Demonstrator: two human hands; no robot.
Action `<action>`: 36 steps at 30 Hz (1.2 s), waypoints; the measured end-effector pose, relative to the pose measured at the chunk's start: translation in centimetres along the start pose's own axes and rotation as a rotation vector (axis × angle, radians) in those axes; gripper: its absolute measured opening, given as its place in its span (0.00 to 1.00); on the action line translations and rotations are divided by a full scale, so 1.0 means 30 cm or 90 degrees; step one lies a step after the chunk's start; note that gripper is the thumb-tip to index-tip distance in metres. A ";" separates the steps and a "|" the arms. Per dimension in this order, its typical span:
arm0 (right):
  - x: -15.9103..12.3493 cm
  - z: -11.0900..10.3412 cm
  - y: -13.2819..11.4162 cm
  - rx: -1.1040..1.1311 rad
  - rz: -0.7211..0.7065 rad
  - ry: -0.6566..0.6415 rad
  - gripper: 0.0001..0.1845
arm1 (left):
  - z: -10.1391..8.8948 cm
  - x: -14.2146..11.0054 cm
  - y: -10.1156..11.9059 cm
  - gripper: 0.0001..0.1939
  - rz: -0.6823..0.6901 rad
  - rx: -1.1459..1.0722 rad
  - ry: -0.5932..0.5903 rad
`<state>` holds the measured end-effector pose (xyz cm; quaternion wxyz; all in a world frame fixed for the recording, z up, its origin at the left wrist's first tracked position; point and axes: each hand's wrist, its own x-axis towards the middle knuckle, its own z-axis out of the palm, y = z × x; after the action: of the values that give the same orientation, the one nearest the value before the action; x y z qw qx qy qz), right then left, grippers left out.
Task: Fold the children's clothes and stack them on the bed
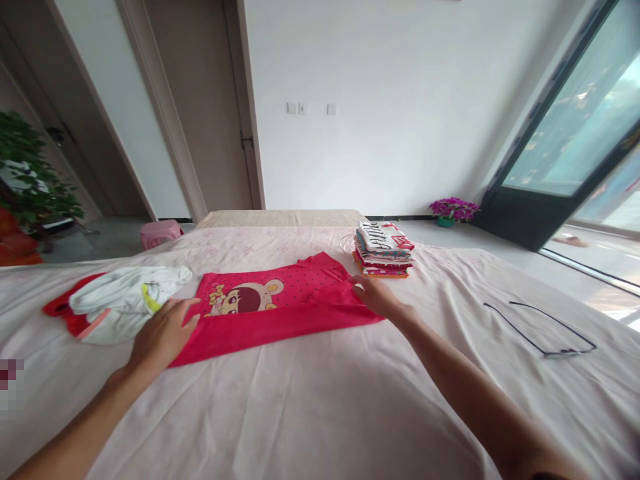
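A pinkish-red T-shirt (280, 327) with a cartoon girl print and small dots lies sideways on the bed. Its near side is folded over lengthwise, covering part of the print. At the hem end, on the left, my left hand (167, 333) rests on the cloth with its fingers apart. My right hand (375, 293) is at the shoulder end, its fingers closed on the shirt's edge; the fingertips are partly hidden. Left of the shirt is a crumpled white garment (125, 300) with yellow trim, lying over a red piece of clothing (75, 320).
A stack of folded clothes (384, 250) stands just beyond my right hand. Eyeglasses (545, 333) lie on the pale bedsheet (310, 413) to the right. Behind the bed are a pink stool (161, 233) and a pot of purple flowers (453, 210).
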<state>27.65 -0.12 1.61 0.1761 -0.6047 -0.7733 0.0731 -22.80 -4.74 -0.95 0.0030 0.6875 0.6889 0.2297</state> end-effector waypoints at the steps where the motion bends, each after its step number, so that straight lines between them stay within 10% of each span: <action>1: 0.004 0.027 -0.044 -0.003 -0.041 -0.004 0.20 | 0.009 -0.008 0.041 0.20 0.044 0.005 0.017; 6: 0.012 0.185 -0.151 -0.050 -0.237 -0.052 0.26 | 0.108 -0.074 0.165 0.18 0.182 -0.067 -0.021; 12: 0.028 0.275 -0.082 -0.142 -0.200 -0.042 0.31 | 0.159 -0.115 0.131 0.25 0.240 0.011 -0.084; 29: -0.019 0.153 0.058 -0.117 0.108 0.020 0.25 | 0.177 -0.101 -0.020 0.35 0.099 0.181 -0.087; 36: 0.000 0.086 0.053 -0.087 0.211 0.087 0.18 | 0.140 -0.098 0.160 0.23 0.248 0.058 -0.009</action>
<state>28.16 0.54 -1.31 0.1724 -0.7378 -0.6525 0.0075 -16.75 -6.48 -4.09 -0.0676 0.8087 0.5526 0.1899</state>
